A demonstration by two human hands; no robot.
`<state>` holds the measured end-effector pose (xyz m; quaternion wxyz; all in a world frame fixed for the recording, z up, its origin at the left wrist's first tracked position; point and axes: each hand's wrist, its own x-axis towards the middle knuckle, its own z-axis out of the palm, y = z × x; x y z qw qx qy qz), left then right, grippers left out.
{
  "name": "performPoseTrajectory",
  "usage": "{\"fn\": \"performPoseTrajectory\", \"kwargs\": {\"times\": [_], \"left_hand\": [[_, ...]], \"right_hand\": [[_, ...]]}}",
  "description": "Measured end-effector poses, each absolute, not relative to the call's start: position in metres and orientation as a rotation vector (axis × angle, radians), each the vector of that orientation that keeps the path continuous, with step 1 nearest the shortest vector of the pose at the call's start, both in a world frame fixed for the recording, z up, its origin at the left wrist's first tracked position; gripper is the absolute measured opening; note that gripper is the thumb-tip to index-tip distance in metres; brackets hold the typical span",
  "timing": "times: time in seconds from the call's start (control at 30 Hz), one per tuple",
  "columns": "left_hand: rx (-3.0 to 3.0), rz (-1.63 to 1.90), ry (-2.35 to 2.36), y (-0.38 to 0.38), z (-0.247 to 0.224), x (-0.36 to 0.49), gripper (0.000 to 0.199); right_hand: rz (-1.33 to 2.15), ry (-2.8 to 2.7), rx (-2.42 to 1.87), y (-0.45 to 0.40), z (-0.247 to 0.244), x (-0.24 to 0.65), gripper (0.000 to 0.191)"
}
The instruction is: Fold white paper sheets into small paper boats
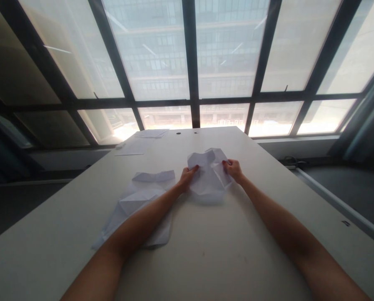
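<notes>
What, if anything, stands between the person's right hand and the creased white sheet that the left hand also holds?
Nothing visible does: the right hand directly pinches the creased white sheet at its right side, while the left hand grips its left side.

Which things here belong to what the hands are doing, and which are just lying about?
In use:
crumpled paper, held by left hand and right hand
white table beneath

Seemingly just lying about:
creased paper, left
flat papers, farther off
</notes>
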<state>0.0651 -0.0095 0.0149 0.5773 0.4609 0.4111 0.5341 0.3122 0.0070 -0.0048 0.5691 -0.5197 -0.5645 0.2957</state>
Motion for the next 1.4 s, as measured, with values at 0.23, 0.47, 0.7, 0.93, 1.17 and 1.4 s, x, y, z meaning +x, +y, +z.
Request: {"fn": "performPoseTrajectory", "kwargs": {"times": [0.23,0.47,0.7,0.93,1.17,1.4], "left_hand": [[1.154,1.454,1.108,0.004,0.009,0.058,0.033],[1.715,1.524,1.453,0.0,0.008,0.051,0.068],[2.388,1.26,0.97,-0.02,0.034,0.058,0.036],[2.16,0.31,0.625,-0.015,0.057,0.047,0.032],[2.415,0.34,0.776,-0.021,0.051,0.054,0.035],[2.861,0.123,0.475,-0.045,0.027,0.065,0.063]], "right_hand": [[0.318,-1.157,-1.432,0.019,-0.008,0.347,0.035],[0.15,-1.483,-1.725,0.017,-0.01,0.381,0.025],[0.47,-1.838,-1.509,0.017,-0.008,0.388,0.038],[0.331,-2.039,-1.607,0.002,0.017,0.364,0.024],[-0.007,-2.245,-1.756,-0.015,0.035,0.335,0.03],[-0.067,-2.33,-1.723,-0.017,0.032,0.312,0.036]]}}
